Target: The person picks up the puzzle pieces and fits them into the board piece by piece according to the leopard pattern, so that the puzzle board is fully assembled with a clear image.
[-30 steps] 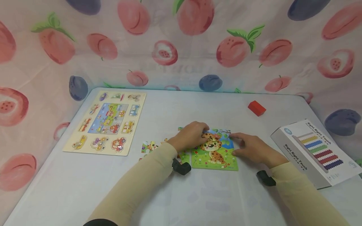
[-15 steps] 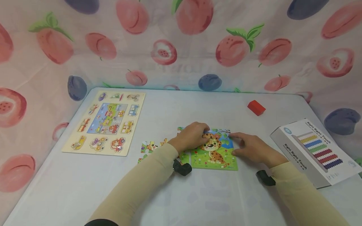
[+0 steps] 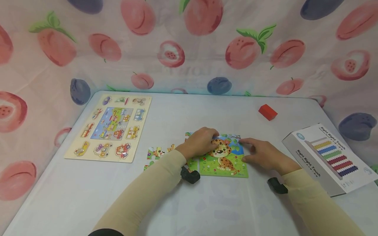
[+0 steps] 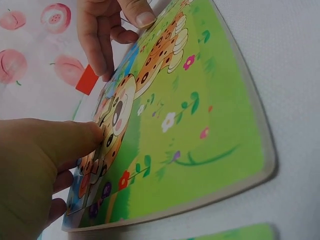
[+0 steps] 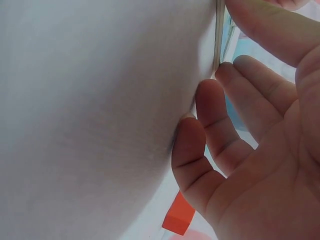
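A leopard jigsaw puzzle [image 3: 222,164] lies flat on the white table, its picture showing a spotted cub on green grass. My left hand [image 3: 200,141] reaches over its upper left, thumb and fingers pinching a puzzle piece [image 4: 97,172] at the cub's head. That piece's edges stand slightly proud of the picture in the left wrist view, and the hand covers part of it. At the puzzle's right edge is my right hand [image 3: 264,154], thumb and forefinger apart, fingertips against the side. Its other fingers [image 5: 189,142] rest loosely bent by the table.
More puzzle parts [image 3: 153,154] with animal pictures lie left, partly under my left sleeve. A wooden vehicle peg board [image 3: 140,139] is at back left. A red block [image 3: 267,112] sits at back right, and a white toy box [image 3: 304,170] stands beside my right arm.
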`<state>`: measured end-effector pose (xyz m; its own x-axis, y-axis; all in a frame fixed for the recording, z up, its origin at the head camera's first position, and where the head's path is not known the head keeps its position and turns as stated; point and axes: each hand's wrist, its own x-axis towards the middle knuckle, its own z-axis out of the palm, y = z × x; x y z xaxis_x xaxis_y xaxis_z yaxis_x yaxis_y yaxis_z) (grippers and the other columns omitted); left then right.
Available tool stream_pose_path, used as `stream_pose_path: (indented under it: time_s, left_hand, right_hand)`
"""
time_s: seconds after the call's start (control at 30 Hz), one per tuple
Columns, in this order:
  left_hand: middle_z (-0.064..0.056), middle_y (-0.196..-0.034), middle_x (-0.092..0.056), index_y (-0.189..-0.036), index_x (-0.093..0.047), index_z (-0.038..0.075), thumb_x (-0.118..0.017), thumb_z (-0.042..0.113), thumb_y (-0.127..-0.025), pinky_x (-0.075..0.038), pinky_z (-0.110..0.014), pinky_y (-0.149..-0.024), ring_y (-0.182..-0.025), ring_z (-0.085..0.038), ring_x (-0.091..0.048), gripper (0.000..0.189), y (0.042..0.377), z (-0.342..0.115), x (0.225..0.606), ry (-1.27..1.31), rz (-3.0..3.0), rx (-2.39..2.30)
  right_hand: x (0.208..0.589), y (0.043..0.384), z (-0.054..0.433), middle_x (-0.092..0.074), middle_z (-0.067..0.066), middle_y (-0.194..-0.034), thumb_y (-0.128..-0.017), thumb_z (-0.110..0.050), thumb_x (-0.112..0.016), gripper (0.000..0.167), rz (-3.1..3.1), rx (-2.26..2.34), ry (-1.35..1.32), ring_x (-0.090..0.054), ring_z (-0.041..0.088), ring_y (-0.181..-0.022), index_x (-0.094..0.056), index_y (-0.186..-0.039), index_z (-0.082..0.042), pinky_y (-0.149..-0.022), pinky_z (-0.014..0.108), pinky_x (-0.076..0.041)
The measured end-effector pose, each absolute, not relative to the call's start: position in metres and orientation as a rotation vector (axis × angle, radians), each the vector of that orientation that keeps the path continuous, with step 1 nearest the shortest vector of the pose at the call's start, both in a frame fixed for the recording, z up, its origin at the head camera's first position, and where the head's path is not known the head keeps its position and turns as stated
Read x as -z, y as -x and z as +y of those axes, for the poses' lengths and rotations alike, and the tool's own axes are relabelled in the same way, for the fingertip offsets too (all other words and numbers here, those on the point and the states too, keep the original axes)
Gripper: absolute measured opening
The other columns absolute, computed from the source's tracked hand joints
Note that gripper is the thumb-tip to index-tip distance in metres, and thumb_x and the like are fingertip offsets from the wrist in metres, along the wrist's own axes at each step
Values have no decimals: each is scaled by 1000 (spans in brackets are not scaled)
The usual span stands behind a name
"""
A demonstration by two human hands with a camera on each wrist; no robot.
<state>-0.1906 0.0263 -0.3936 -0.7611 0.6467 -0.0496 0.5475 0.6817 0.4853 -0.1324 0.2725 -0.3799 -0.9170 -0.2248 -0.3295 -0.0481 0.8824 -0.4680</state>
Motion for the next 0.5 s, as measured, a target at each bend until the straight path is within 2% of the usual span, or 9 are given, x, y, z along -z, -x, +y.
stream_pose_path:
  time_s: [0.5]
  left_hand:
    - [-5,-128,-64,-134,-60,6,-65,23,-97,-45,-30,-100,-123,-21,-54,41,190,26,395,-945,2685,-682]
  right_hand:
    - [382,132,273,-58,21,-127,-87,-30,-78,73,2677,648,200,-53,36,-109,-46,-149,-9,-93,57,-47]
